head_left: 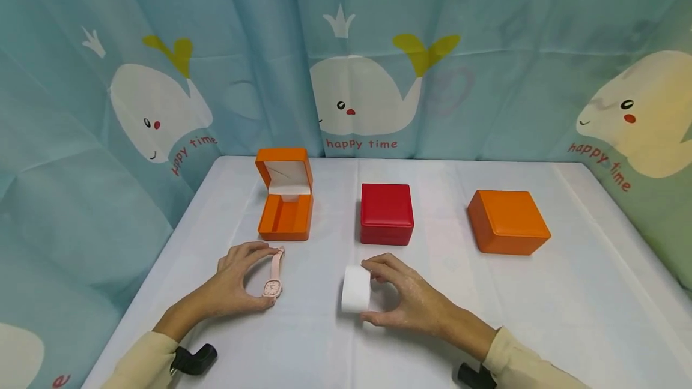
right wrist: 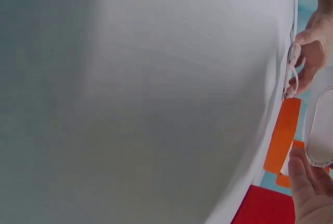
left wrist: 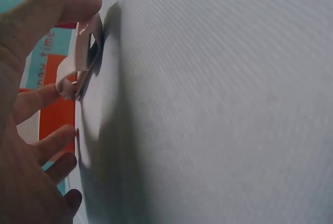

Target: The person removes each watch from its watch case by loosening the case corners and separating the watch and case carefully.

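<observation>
A pink wristwatch with a pale dial lies lengthwise between the thumb and fingers of my left hand, which pinches it at both ends. Seen from the left wrist, the watch is close to the tabletop, its strap curved. My right hand holds a white watch cushion by its opposite ends, low over the table. In the right wrist view the cushion shows a rounded, seamed end. Behind the left hand stands an open orange watch box, its lid raised and its inside showing a divider.
A closed red box stands at the middle of the white-covered table. To its right is a closed orange box, turned slightly. A blue curtain with whale prints hangs behind the table and along its sides.
</observation>
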Motion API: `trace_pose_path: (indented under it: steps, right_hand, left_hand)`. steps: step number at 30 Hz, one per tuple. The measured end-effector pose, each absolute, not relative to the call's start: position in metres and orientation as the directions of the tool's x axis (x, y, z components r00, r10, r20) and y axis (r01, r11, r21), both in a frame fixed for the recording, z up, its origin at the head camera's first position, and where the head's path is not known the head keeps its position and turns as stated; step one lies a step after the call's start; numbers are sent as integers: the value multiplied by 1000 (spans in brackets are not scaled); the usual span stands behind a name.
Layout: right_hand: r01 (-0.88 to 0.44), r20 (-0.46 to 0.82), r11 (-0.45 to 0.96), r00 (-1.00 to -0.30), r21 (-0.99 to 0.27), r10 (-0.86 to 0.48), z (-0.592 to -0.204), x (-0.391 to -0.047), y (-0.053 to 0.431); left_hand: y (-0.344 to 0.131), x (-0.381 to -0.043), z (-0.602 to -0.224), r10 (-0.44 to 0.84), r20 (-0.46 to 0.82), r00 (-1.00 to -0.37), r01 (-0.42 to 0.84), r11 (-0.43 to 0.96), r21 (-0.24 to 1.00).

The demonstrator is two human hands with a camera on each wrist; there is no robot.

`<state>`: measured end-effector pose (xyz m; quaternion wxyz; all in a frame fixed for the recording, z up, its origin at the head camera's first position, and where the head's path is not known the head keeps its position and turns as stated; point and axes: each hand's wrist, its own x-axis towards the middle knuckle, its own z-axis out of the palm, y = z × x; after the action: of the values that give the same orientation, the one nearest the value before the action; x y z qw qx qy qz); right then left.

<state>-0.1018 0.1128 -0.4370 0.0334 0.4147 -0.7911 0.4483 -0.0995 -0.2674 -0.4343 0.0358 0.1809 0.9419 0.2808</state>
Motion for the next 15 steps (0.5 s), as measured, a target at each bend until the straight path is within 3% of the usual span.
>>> trace_pose_path:
  steps: [7,15]
  right_hand:
    - [-654,411,229,-669,-721,-619,-432,-105,102]
    - [-634,384,243,-682,-734,-622,-433,-105,99]
  left_hand:
    - [-263,-97,-431,363,-6,-932,298,774,559]
    - [-245,-97,-423,409,218,-886,452,656,604]
